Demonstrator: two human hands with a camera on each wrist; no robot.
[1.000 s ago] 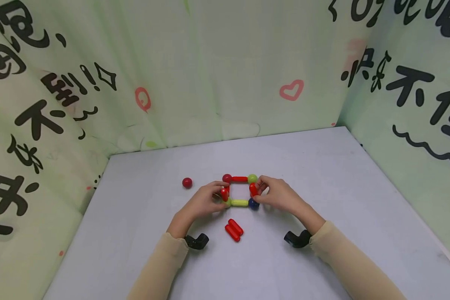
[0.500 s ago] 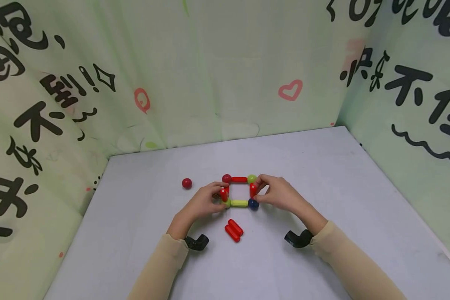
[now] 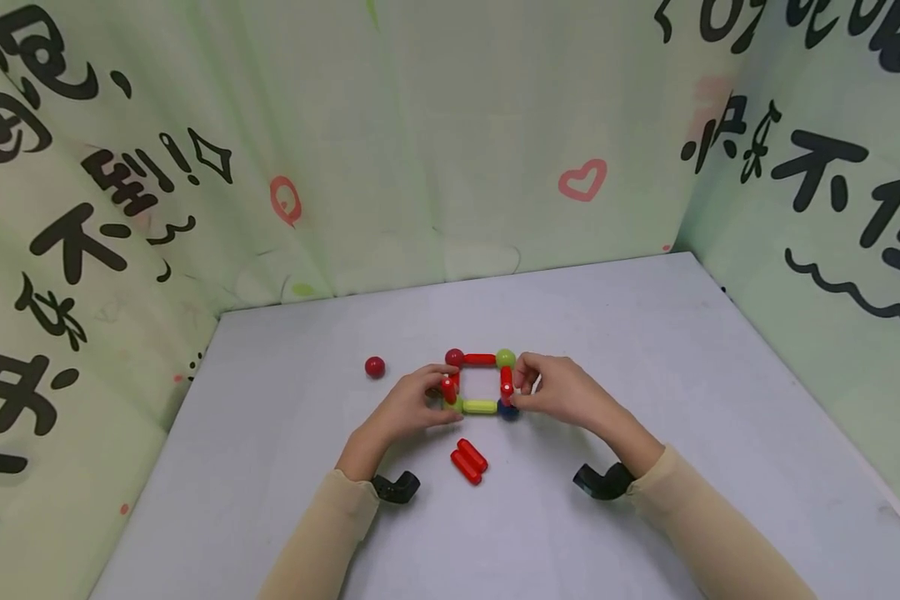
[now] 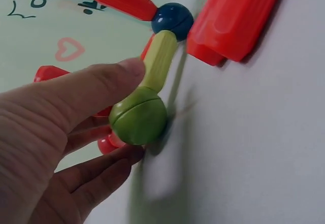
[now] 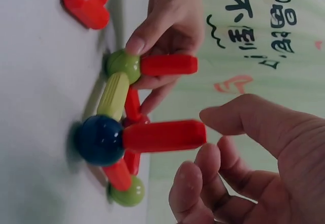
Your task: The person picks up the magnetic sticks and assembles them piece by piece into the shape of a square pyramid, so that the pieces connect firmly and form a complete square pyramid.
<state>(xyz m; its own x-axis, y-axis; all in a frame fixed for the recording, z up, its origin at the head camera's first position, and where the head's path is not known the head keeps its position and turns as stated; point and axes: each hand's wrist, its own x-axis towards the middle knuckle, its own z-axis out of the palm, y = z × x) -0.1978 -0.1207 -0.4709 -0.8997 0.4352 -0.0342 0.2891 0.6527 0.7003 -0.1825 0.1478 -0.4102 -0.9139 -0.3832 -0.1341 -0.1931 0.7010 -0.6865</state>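
A square frame of balls and rods lies on the table, its near side a yellow rod (image 3: 480, 407) between a green ball (image 4: 139, 117) and a blue ball (image 5: 99, 140). My left hand (image 3: 414, 402) holds the green ball between thumb and fingers. From that ball a red rod (image 5: 168, 64) sticks up. Another red rod (image 5: 165, 136) stands upright on the blue ball. Beside its top, my right hand (image 3: 562, 387) has thumb and fingers spread apart, with nothing between them. The far corners are a red ball (image 3: 454, 357) and a second green ball (image 3: 506, 358).
Two loose red rods (image 3: 468, 461) lie side by side on the white table (image 3: 307, 525), nearer than the frame. A loose red ball (image 3: 375, 367) sits to the left. Printed curtains (image 3: 435, 150) enclose the table at the back and sides.
My right fingers have let go of the red rod on the blue ball and drawn slightly to the right. The rod stays upright. My left hand keeps its place at the green ball.
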